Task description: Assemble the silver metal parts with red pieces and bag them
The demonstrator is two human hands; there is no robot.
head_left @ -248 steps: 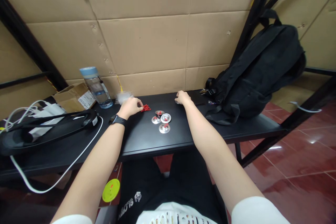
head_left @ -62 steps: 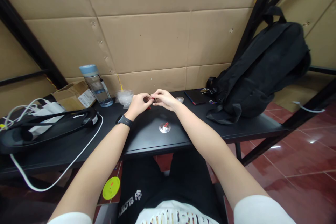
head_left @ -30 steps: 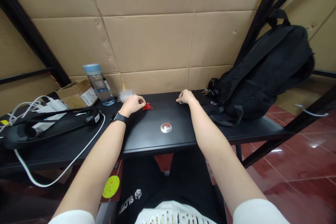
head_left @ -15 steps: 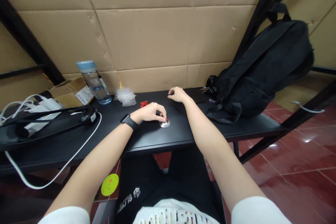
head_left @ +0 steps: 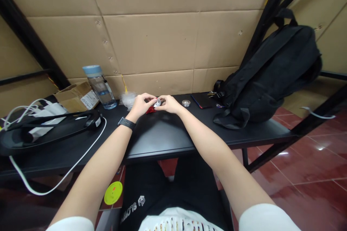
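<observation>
My left hand [head_left: 141,104] and my right hand [head_left: 168,104] meet above the back of the black table [head_left: 168,140]. Between their pinched fingertips sits a small silver disc [head_left: 157,103], held by both hands. A little heap of small red pieces [head_left: 150,110] lies on the table just under my left hand. A second silver disc [head_left: 185,103] rests on the table to the right of my right hand. A black watch is on my left wrist.
A clear water bottle with a blue cap [head_left: 99,87] and a crumpled clear bag [head_left: 128,99] stand at the back left. An open cardboard box [head_left: 77,96], a black device with white cables [head_left: 48,130], a dark phone [head_left: 202,100] and a black backpack [head_left: 268,75] also occupy the table.
My left hand lifted the silver disc from the table's middle and carried it back. My right hand came left from the far disc to meet it.
</observation>
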